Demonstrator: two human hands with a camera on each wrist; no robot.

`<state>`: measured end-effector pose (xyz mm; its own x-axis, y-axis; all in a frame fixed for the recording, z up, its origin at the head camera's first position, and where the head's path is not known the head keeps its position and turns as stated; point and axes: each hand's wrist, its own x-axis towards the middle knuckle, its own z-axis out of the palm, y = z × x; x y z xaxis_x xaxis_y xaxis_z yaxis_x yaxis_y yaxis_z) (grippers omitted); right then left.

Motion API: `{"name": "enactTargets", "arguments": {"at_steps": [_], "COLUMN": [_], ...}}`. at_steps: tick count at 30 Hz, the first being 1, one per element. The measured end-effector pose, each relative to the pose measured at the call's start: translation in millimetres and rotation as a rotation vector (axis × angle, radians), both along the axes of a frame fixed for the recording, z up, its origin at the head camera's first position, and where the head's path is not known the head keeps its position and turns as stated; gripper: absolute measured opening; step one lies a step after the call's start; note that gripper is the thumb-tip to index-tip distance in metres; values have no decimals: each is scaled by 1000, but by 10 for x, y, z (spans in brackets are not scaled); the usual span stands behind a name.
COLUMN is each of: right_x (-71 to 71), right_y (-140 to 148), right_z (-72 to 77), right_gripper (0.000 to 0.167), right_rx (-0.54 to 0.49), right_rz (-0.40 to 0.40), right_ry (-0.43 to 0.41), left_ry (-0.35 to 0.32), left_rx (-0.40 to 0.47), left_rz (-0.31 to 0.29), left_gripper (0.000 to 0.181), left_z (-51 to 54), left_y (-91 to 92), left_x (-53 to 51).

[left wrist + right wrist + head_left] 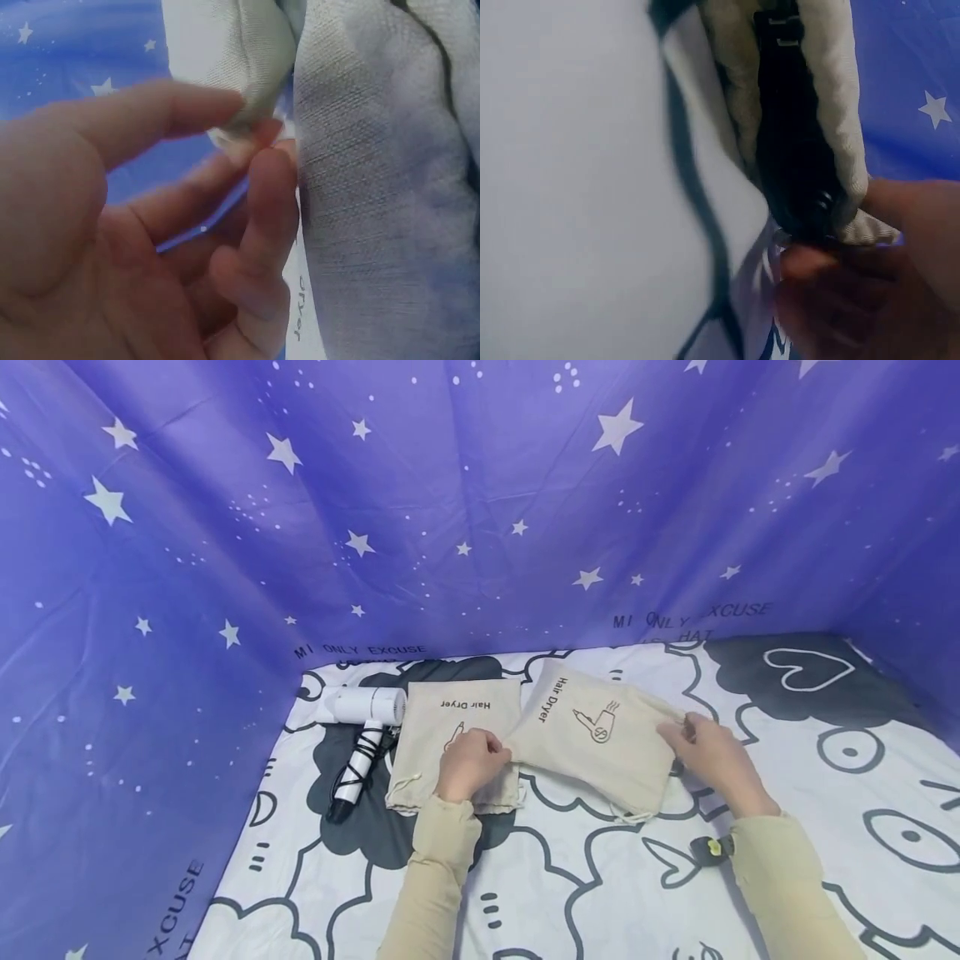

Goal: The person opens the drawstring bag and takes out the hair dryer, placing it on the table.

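A beige cloth drawstring bag (570,727), printed "Hair Dryer" with a dryer drawing, is held tilted between both hands. My left hand (471,764) pinches its left corner; the left wrist view shows thumb and fingertips on the gathered cloth (251,112). At the opposite end my right hand (712,758) grips the bag's edge. In the right wrist view the bag's mouth gapes and a dark black object (795,127) shows inside; its kind is unclear. A second beige bag (423,735) with the same print lies flat beneath my left hand.
A white hair dryer (367,703) with a black cord wound round its handle lies left of the flat bag. Everything rests on a white cloth (555,893) with black cartoon outlines. A purple star-printed curtain (480,485) closes off the back and sides.
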<state>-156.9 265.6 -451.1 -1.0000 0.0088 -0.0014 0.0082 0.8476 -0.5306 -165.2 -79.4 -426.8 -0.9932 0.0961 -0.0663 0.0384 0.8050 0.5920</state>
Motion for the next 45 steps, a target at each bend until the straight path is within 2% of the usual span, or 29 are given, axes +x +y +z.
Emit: {"name": "enactTargets", "arguments": {"at_steps": [3, 5, 7, 10, 17, 19, 24, 28, 32, 34, 38, 45], "right_x": [83, 130, 163, 192, 221, 215, 170, 115, 45, 5, -79, -224], "right_y": [-33, -70, -101, -131, -145, -169, -196, -224, -253, -269, -324, -429], "right_z": [-23, -43, -56, -53, 15, 19, 20, 13, 10, 13, 24, 53], "right_gripper": [71, 72, 71, 70, 72, 69, 41, 33, 45, 46, 35, 26], "right_rx": [28, 48, 47, 22, -13, -16, -68, -102, -97, -98, -89, -75], "right_rz": [31, 36, 31, 26, 46, 48, 34, 24, 37, 51, 74, 70], "right_ry": [-62, -46, -30, -32, -50, -38, 12, 29, 25, 40, 83, 154], "left_ry": [4, 3, 15, 26, 99, 112, 129, 100, 63, 32, -10, -38], "left_rx": [35, 56, 68, 58, 55, 60, 70, 122, 195, 250, 332, 361], "left_rz": [48, 62, 60, 56, 67, 78, 99, 107, 92, 84, 89, 88], "left_gripper": [34, 46, 51, 47, 30, 29, 27, 27, 28, 28, 26, 22], "left_z": [21, 23, 8, -32, -124, -142, -153, -137, -113, -109, -113, -132], "left_y": [23, 51, 86, 147, 247, 247, 249, 275, 305, 307, 277, 203], "left_x": [-45, -85, -124, -157, -170, -171, -161, -111, -41, -7, 46, 113]}}
